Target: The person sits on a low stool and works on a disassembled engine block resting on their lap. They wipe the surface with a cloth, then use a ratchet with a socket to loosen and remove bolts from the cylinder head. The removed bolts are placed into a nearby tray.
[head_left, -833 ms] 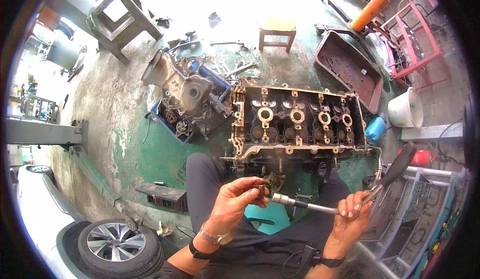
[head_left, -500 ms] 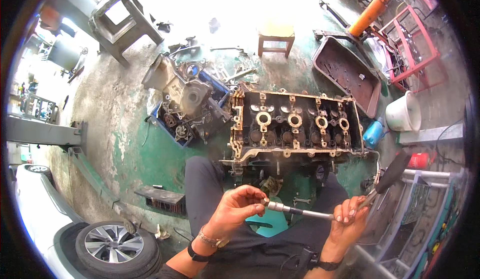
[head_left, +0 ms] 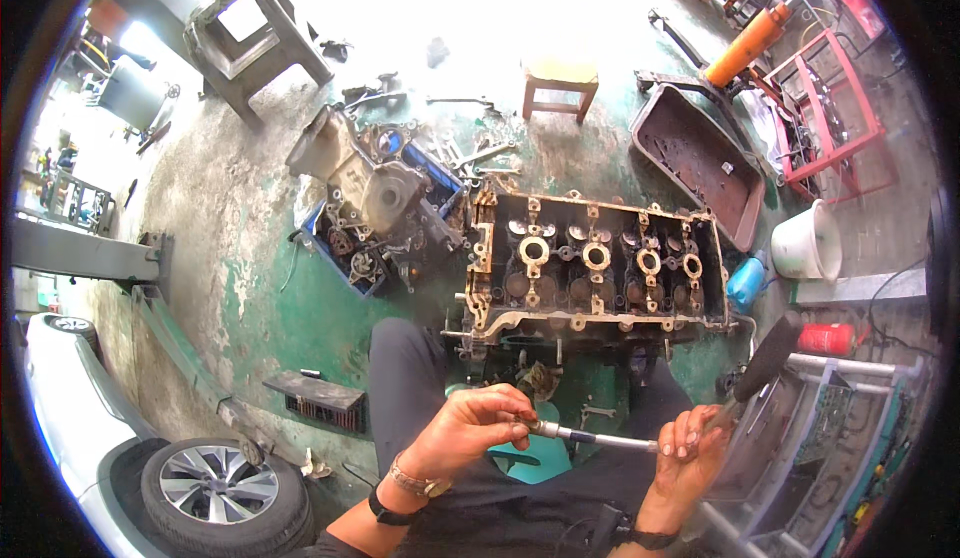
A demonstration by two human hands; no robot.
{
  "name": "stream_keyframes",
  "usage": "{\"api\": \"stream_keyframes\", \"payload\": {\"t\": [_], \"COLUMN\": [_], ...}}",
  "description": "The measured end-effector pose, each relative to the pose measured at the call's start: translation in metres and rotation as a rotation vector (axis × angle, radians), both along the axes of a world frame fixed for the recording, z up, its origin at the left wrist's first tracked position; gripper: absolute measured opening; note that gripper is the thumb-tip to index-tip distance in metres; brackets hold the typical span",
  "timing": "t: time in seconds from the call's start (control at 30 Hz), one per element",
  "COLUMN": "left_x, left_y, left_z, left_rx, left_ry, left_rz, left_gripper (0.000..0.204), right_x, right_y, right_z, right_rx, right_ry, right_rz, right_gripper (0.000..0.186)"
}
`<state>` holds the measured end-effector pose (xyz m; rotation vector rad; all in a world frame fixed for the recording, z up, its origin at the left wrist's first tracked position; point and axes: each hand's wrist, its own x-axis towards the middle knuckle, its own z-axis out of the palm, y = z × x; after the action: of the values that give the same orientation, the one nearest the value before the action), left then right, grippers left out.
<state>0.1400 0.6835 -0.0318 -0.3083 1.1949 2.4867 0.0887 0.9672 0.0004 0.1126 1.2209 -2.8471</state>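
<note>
A wide fisheye view looks down from the person's head, straight edges bending toward its dark round rim. It faces forward over the lap (head_left: 480, 503), with the left hand (head_left: 483, 420) and right hand (head_left: 690, 446) close below, the engine head (head_left: 597, 270) farther out near the middle and the floor (head_left: 240, 208) receding toward the top.

The person's left forearm (head_left: 360, 530) slants up from the lower edge, left of centre, and the left hand (head_left: 485, 420) reaches rightward, thumb and forefinger pinched together. At lower right, the right forearm (head_left: 665, 510) rises more steeply, the right hand (head_left: 692, 446) gripping with curled fingers.
</note>
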Motion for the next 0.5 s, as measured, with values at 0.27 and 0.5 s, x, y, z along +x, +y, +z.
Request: {"api": "stream_keyframes", "payload": {"t": [0.27, 0.5], "left_x": [0.0008, 0.0008], "left_y": [0.0011, -0.0021], "left_z": [0.0021, -0.0029], "left_rx": [0.064, 0.098], "left_ry": [-0.173, -0.142], "left_rz": [0.033, 0.113], "left_gripper": [0.019, 0.019], "right_x": [0.0008, 0.0018], "right_y": [-0.0022, 0.0048], "right_z": [0.0, -0.0021], "right_rx": [-0.012, -0.072], "right_ry": [-0.045, -0.023], "right_rz": [-0.029, -0.042], "right_gripper": [0.026, 0.027]}}
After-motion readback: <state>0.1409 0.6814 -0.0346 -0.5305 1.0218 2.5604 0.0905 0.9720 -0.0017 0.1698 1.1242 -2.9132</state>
